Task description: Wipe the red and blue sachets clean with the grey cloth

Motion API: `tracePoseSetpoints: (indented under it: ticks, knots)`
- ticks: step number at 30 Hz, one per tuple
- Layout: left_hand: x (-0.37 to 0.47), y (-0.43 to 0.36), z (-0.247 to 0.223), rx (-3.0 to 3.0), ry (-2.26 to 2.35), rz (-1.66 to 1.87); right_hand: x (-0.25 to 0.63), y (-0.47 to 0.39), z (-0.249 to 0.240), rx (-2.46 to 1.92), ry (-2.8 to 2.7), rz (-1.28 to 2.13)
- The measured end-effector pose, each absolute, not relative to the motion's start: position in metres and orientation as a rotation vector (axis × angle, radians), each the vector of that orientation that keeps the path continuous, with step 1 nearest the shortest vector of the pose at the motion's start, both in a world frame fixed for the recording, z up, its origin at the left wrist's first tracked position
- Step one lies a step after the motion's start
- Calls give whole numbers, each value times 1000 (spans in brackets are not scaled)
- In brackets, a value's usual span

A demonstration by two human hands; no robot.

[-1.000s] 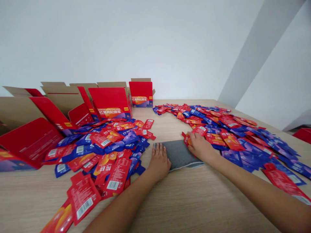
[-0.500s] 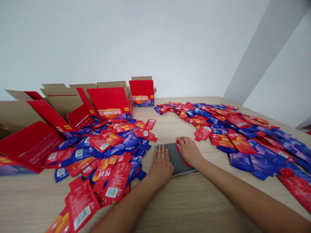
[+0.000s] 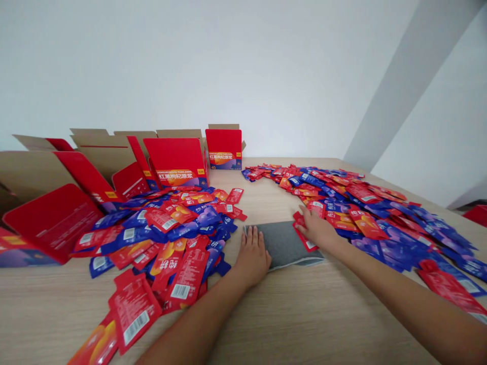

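A folded grey cloth (image 3: 280, 242) with a pale edge lies on the table in front of me. My left hand (image 3: 252, 257) rests flat on its left end, fingers stretched out and open. At the cloth's right end, my right hand (image 3: 317, 230) is closed on a red pouch (image 3: 305, 237), with its thumb and fingers partly hiding it. The pouch's lower edge shows below the fingers. Just beyond that hand lies another red pouch (image 3: 316, 207) at the border of the right pile.
A pile of red and blue pouches (image 3: 167, 223) spreads to the left; a longer pile (image 3: 365, 208) runs along the right. Several open red cartons (image 3: 175, 156) stand behind the left pile, one carton (image 3: 223, 147) apart near the wall.
My right hand has slid the red pouch rightwards from the middle of the cloth to its right end, uncovering more grey cloth. My left hand has stayed on the left end.
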State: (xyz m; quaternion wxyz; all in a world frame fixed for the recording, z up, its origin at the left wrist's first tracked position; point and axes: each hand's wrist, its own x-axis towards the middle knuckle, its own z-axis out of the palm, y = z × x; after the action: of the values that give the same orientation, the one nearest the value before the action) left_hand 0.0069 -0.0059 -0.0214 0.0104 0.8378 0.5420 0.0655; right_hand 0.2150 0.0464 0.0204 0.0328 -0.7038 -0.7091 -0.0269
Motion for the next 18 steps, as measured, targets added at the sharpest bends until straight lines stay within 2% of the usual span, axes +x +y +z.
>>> tracePoseSetpoints:
  ticks: [6,11,14,18]
  knots:
    - [7,-7,-21,2615,1717,234,185,23,47,-1612,-2297,34]
    - [7,-6,-26,2622,1719,257,177,20,7,-1332,-2543,-215]
    - [7,-5,-29,2607,1719,259,168,25,-19,-1385,-2552,-236]
    - [8,-5,-29,2600,1723,251,151,45,-29,-1626,-2427,-249]
